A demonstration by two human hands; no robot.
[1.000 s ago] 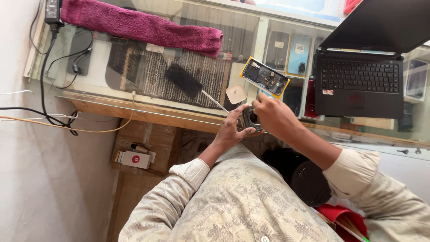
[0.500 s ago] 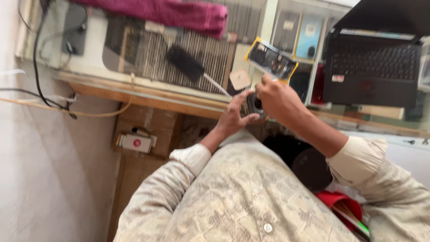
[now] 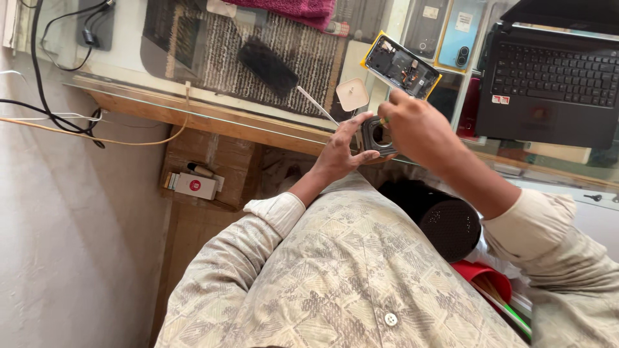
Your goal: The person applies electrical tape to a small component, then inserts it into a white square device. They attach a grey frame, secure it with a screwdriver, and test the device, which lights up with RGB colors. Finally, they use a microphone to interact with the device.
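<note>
Gripping a small dark ring-shaped part (image 3: 377, 136) in the left hand (image 3: 340, 154) above the table (image 3: 213, 119) edge. Pinching, seemingly, a thin tool with the right hand (image 3: 416, 129), fingers closed. Calling next for a steady, fine touch on that part.

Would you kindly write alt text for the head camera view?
Two hands work over a glass counter: the left hand steadies a small dark part while the right hand works on it. Beyond lie an opened phone, a brush and a laptop.
</note>
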